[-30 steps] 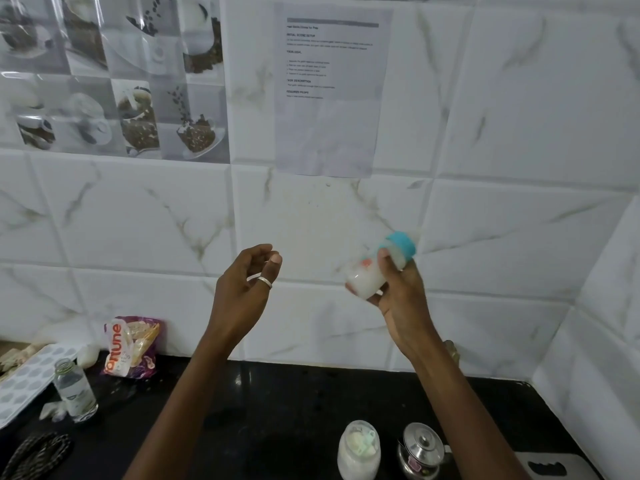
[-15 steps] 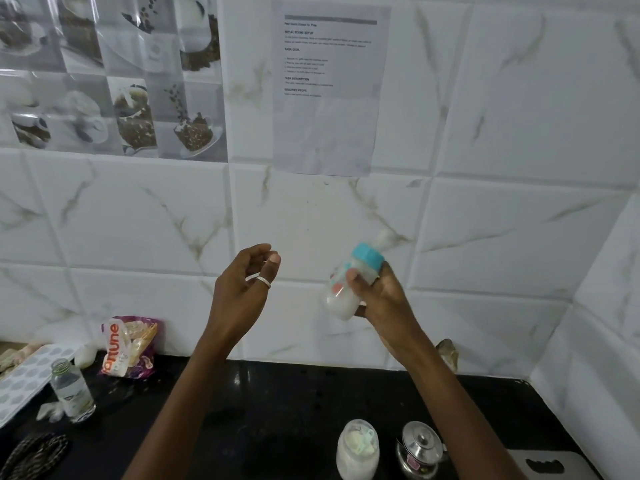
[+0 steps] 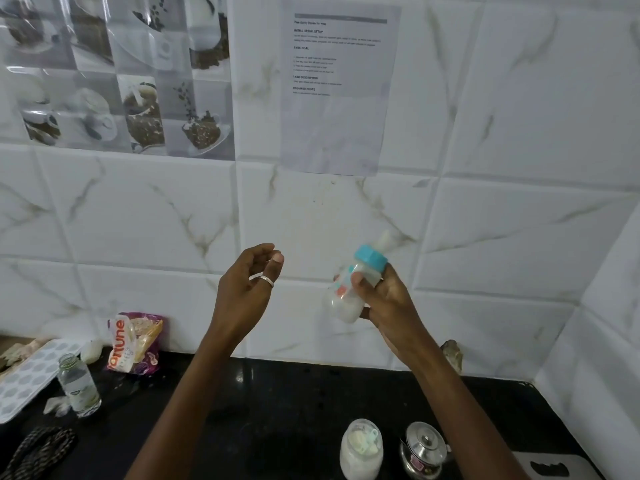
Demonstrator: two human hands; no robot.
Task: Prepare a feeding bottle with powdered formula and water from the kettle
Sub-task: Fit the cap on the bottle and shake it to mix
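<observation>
A small feeding bottle (image 3: pixel 349 296) with a turquoise collar and clear teat holds white milky liquid. My right hand (image 3: pixel 388 306) grips it in the air before the tiled wall, tilted with the teat up and to the right. To its left my left hand (image 3: pixel 246 289) is raised at the same height, fingers loosely curled, holding nothing, a ring on one finger. Down on the black counter (image 3: pixel 277 410) stand a jar of white powder (image 3: pixel 361 449) and a small steel kettle (image 3: pixel 423 450) with a knobbed lid, partly behind my right forearm.
On the left of the counter are a small clear bottle (image 3: pixel 78 386), a purple-and-orange snack packet (image 3: pixel 135 342), a white moulded tray (image 3: pixel 24 379) and a dark coiled cord (image 3: pixel 38 452). A white board (image 3: pixel 550 465) lies at the bottom right. A printed sheet (image 3: pixel 341 88) hangs on the wall.
My right hand has swung the bottle left and down, then back slightly right, with the tilt shifting as in shaking. My left hand has stayed raised in place.
</observation>
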